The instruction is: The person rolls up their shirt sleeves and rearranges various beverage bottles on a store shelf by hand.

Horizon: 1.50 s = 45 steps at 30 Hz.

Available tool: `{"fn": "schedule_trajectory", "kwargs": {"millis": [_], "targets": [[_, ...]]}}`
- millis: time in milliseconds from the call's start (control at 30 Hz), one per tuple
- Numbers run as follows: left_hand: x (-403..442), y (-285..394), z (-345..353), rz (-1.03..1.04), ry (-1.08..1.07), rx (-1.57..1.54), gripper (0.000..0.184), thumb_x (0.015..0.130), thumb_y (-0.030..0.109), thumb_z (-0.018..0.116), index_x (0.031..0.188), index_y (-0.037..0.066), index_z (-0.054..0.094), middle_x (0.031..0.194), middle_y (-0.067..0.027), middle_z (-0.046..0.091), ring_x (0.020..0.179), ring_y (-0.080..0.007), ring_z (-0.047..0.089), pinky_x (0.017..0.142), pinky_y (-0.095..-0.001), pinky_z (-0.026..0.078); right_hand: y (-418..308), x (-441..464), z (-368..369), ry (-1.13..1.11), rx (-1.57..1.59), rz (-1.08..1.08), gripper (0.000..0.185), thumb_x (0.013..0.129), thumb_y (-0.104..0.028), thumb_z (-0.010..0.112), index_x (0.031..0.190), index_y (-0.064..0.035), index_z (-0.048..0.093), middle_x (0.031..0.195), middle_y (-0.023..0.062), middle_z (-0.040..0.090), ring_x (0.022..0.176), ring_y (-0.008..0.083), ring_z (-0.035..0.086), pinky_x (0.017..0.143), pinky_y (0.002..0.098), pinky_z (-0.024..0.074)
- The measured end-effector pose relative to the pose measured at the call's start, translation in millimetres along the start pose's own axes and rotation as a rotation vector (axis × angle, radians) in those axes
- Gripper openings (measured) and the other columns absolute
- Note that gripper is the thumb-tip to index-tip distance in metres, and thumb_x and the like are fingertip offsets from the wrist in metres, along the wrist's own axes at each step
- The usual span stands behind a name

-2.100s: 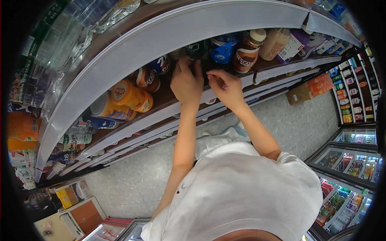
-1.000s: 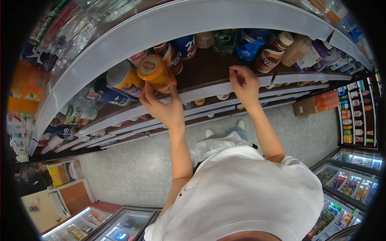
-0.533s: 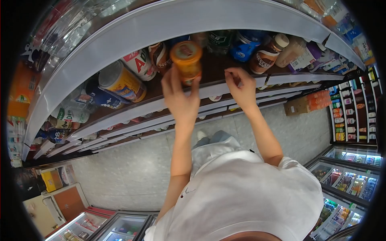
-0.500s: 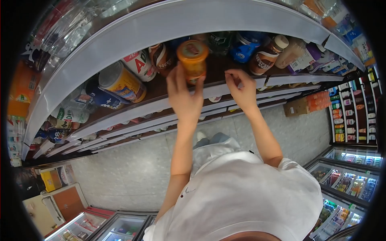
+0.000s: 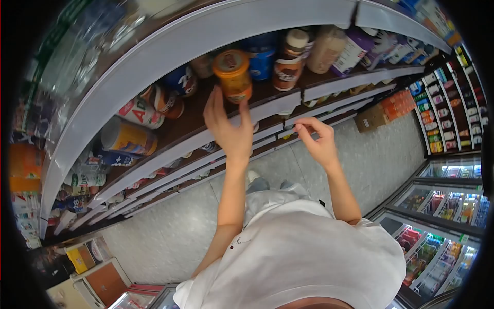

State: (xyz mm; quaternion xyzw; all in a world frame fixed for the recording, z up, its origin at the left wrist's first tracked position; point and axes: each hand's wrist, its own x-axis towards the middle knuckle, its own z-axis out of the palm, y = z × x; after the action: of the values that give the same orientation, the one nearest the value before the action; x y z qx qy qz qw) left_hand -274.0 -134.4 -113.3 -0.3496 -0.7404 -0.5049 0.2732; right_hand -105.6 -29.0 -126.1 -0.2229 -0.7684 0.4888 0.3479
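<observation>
An orange jar (image 5: 234,77) with an orange lid stands upright near the shelf's front edge. My left hand (image 5: 229,126) is just below and in front of it, fingers and thumb apart at the jar's lower side; whether they touch it I cannot tell. Lower and to the right, my right hand (image 5: 319,141) hangs in the air before the shelves, thumb and index tips together with nothing visible in them. Right of the jar are a blue container (image 5: 261,62) and a brown Nescafe bottle (image 5: 289,62). Left of it lies a dark blue can (image 5: 181,81).
A white shelf edge (image 5: 206,44) curves above the goods. Further left are a white bottle (image 5: 140,112) with red letters and a yellow canister (image 5: 128,136). Cardboard boxes (image 5: 371,118) stand on the floor at right. Glass-fronted fridges (image 5: 429,242) line the lower right.
The view has turned, and the shelf goods sit further left. Against its neighbours the orange jar has shifted right, closer to the Nescafe bottle. My right hand has dropped away from the shelf edge.
</observation>
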Motion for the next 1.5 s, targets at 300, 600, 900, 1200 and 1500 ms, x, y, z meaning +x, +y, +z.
{"fn": "schedule_trajectory", "kwargs": {"millis": [300,600,900,1200,1500], "targets": [[-88,112,12,0.202,-0.476,-0.536,0.026,0.076,0.007,0.072,0.099,0.002,0.062,0.091,-0.0105,0.064,0.083,-0.0291,0.062,0.076,-0.0369,0.048,78,-42,-15,-0.195,-0.001,-0.029,0.022,0.084,-0.017,0.068,0.1,-0.0014,0.066,0.083,0.0105,0.07,0.069,0.0169,0.065,0.065,0.0305,0.0514],[-230,185,54,0.242,-1.157,-0.858,0.025,0.086,0.026,0.065,0.097,0.004,0.066,0.1,-0.0139,0.067,0.093,-0.0328,0.062,0.083,-0.0416,0.047,129,-149,29,-0.964,-0.162,0.195,0.034,0.085,-0.028,0.065,0.11,-0.0056,0.063,0.089,0.0094,0.07,0.078,0.0279,0.066,0.072,0.0372,0.0517],[-260,244,58,0.089,-1.765,-0.911,0.046,0.099,0.039,0.037,0.095,0.005,0.067,0.095,-0.0166,0.067,0.092,-0.0367,0.061,0.081,-0.0437,0.047,156,-214,24,-1.292,-0.301,0.288,0.034,0.084,-0.032,0.063,0.109,-0.0081,0.065,0.097,0.0119,0.07,0.09,0.0298,0.066,0.079,0.0408,0.0509],[-252,280,50,0.076,-1.784,-1.113,0.05,0.101,0.04,0.033,0.094,0.003,0.066,0.097,-0.0195,0.067,0.093,-0.0381,0.061,0.081,-0.0442,0.046,222,-253,29,-1.415,-0.487,0.236,0.034,0.081,-0.032,0.064,0.106,-0.0102,0.067,0.106,0.0125,0.068,0.099,0.0294,0.064,0.083,0.0408,0.0503],[-212,340,18,-0.016,-1.726,-1.471,0.056,0.1,0.046,0.033,0.096,0.002,0.067,0.092,-0.0219,0.067,0.093,-0.0415,0.061,0.085,-0.0448,0.044,282,-248,8,-1.398,-0.541,0.287,0.034,0.081,-0.035,0.063,0.107,-0.0129,0.067,0.104,0.0137,0.069,0.099,0.0316,0.064,0.086,0.0429,0.0501]]}}
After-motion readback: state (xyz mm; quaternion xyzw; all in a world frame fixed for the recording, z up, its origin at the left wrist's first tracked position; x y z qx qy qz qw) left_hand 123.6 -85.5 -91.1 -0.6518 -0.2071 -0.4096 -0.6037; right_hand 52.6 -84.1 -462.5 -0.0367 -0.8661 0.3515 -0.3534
